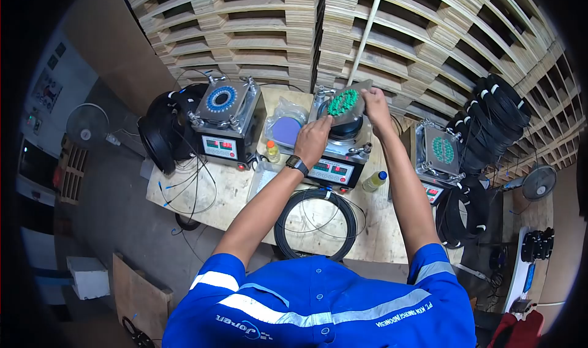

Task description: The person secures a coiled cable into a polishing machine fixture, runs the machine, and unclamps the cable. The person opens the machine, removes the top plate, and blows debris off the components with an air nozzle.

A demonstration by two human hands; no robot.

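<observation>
With both hands I hold a square metal polishing plate (pixel 354 111) with a ring of green connectors, tilted over the middle polishing machine (pixel 331 172). My left hand (pixel 313 141) is closed on the plate's near left corner. My right hand (pixel 376 108) grips its right edge with the fingers wrapped round. Under the plate, a dark round pad (pixel 344 129) partly shows on the machine. Left of my left hand are a purple disc (pixel 285 130) and a small bottle with an orange cap (pixel 272 151).
At left stands another polishing machine (pixel 223 141) with blue connectors; a third machine (pixel 438 152) with green ones is at right. A coil of black cable (pixel 282 241) lies on the wooden table (pixel 383 241). A blue-capped bottle (pixel 375 181) stands near my right forearm. Wooden pallets (pixel 245 23) rise behind.
</observation>
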